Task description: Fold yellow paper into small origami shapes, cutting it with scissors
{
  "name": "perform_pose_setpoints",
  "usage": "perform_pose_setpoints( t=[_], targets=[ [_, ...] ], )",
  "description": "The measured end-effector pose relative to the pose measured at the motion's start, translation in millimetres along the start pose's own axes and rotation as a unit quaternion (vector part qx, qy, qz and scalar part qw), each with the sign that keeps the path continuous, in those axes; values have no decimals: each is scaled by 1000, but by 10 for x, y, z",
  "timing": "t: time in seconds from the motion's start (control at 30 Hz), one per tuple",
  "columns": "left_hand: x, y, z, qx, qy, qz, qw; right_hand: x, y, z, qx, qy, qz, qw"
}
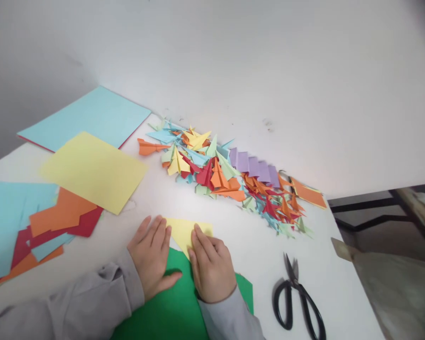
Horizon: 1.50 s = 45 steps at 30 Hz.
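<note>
A: How are the hands set?
B: Apart, side by side. The left hand (154, 257) lies flat, fingers extended forward and close together, thumb stretched out toward the right hand (212, 267).
A: And the right?
B: Its fingers are nearly straight, angled forward and leftward, fingertips pressing on the small yellow paper (182, 230). I cannot tell whether its thumb pinches the edge.
A: Where exactly is that paper?
B: Between the hands, at their fingertips; the left fingers meet its left side.
A: Under the wrists?
B: A green sheet (173, 311), with scissors (295, 287) to the right of the right hand.
</note>
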<state>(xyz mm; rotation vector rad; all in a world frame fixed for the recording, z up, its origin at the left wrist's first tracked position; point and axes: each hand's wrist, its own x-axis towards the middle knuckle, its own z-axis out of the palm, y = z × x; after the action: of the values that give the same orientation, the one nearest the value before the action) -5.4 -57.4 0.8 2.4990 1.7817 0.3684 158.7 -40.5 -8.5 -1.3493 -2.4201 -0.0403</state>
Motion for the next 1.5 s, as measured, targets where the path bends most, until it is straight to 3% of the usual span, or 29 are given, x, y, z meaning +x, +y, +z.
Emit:
perform_pose_setpoints(
  t=[0.33, 0.77, 0.97, 1.13, 1.33, 1.5],
  targets=[
    [-41, -21, -13, -14, -7, 5, 1000, -8, 53, 45, -25, -15, -24, 999],
    [12, -88, -55, 40, -61, 43, 996, 44, 7, 59, -6, -1, 19, 1000],
    [-6, -119, -106, 37, -69, 49, 996, -41, -266, -27, -78, 8, -2, 997],
    [-30, -133, -103, 51, -52, 64, 995, -17, -461, -5, -74, -16, 0, 997],
    [-33, -158, -92, 71, -48, 61, 994, 26, -514, -5, -76, -17, 22, 997],
    [-21, -138, -82, 75, -43, 40, 995, -120, -466, -46, -62, 11, 37, 997]
  ],
)
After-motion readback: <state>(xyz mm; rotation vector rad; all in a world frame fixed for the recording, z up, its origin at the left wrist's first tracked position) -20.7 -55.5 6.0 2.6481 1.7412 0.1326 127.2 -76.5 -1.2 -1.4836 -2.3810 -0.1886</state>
